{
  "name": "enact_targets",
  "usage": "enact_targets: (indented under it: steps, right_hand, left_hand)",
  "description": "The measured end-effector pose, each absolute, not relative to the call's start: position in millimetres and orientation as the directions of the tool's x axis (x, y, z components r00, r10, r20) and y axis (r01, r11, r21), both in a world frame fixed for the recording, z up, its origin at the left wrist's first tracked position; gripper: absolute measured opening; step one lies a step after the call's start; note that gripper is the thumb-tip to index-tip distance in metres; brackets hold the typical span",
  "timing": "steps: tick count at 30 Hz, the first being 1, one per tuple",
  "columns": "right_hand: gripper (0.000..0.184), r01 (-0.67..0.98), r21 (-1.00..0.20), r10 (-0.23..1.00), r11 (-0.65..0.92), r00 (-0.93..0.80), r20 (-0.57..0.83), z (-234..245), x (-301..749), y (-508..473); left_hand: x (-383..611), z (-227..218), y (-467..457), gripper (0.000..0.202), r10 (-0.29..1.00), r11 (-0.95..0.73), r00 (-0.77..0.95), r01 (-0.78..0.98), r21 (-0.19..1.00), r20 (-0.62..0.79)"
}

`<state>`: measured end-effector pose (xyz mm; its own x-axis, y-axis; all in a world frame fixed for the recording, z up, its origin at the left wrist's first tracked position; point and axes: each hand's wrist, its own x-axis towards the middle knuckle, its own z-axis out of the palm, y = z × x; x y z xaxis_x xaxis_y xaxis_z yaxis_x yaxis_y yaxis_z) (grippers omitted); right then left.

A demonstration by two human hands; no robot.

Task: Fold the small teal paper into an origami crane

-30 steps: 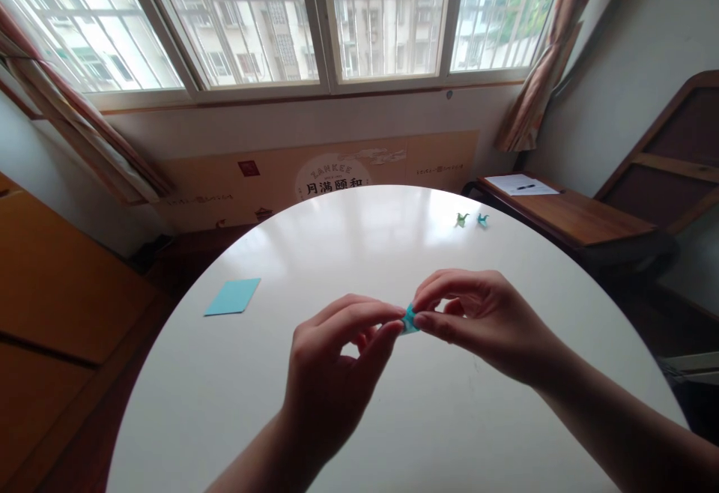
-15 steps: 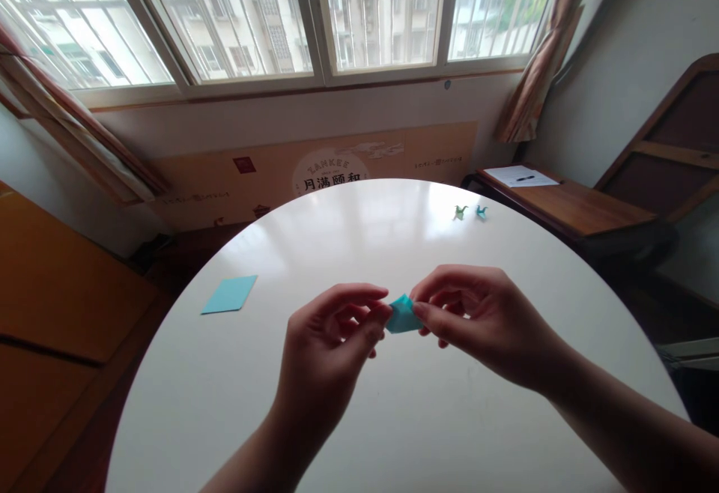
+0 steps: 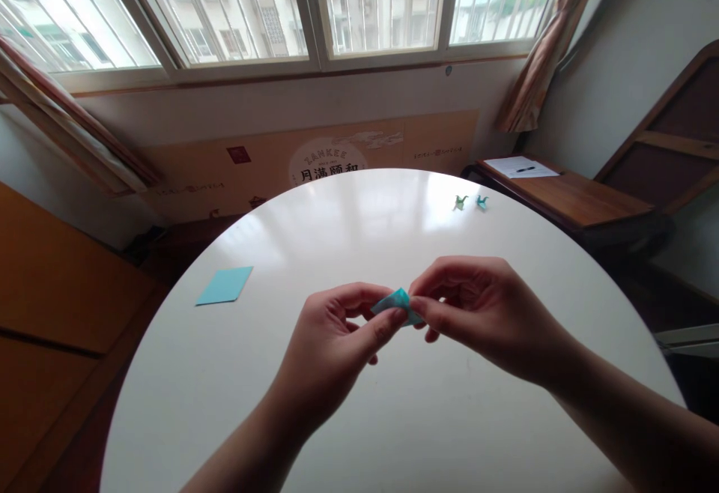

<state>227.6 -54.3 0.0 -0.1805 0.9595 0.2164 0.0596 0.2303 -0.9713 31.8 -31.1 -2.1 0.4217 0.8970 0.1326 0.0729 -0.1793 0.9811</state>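
Note:
A small folded piece of turquoise origami paper (image 3: 396, 299) is held above the white round table (image 3: 438, 433). My left hand (image 3: 345, 328) pinches it from the left, with the thumb across its front face. From the other side, my right hand (image 3: 469, 302) grips its right edge between thumb and fingers. Both thumb tips nearly meet over the paper. Its lower part is partly covered by the fingers, so the exact fold cannot be made out.
Flat turquoise paper squares (image 3: 225, 285) lie at the table's left. Toward the far right edge stand a green paper crane (image 3: 460, 202) and a blue paper crane (image 3: 481, 202). Beyond is a wooden side table (image 3: 595, 197) bearing a white sheet (image 3: 520, 168) and a pen.
My left hand has shifted right along the folded paper, its thumb now lying over the front. The paper has tilted and shows less of its lower part. The view has tipped slightly.

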Motion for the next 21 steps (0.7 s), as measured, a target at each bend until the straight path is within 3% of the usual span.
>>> enact_targets:
  steps: [10,21]
  right_hand:
    - [0.02,-0.188,-0.978,0.951,0.085,-0.278,0.136,-3.6,228.8,-48.2]
    - [0.018,-0.22,-0.975,0.952,0.035,-0.29,0.099,-4.7,228.1,-47.8]
  left_hand:
    - [32.1,-5.2,-27.5,0.006,0.905,-0.185,0.397,0.039,0.982,0.154]
    - [29.1,-9.2,-27.7,0.014,0.9,-0.17,0.41,0.026,0.985,0.144]
